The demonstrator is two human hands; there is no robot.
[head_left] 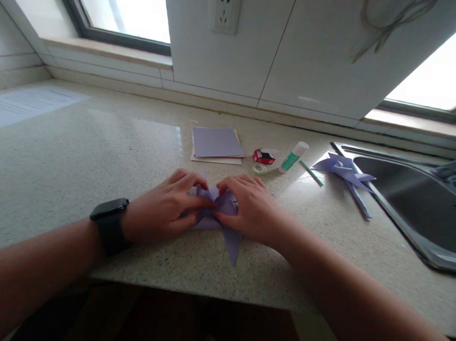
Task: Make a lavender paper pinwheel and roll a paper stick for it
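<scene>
pale wall w/ two windows spans the bg. below it i've got the speckled counter, its front edge running just below both hands, so room is tight on the near side. most open run is to the left, btwn the watch wrist and the printed sheet at far l. on the r. side, the metal sink limits me; its rim is well apart from the fingers.

left hand & right hand face each other mid-counter, both half curled w/ thumbs and index fingers nearly closed, having hold of the purple paper. left index reaches its middle; r thumb and index bend around the r side. can't tell exactly how hard either pinches. paper sits btwn the two hands, low on the counter, partly hidden by fingers. it's light purple, folded, w/ raised flaps in the middle & one pointed tip sticking out toward the front edge.

beyond the fingers: square paper stack, purple on top. purple pinwheel w/ its stick overlaps the sink rim. smaller bits btwn: glue stick, upright but tilted in view, red box, thin green strip, tape roll just in front of the box.
</scene>
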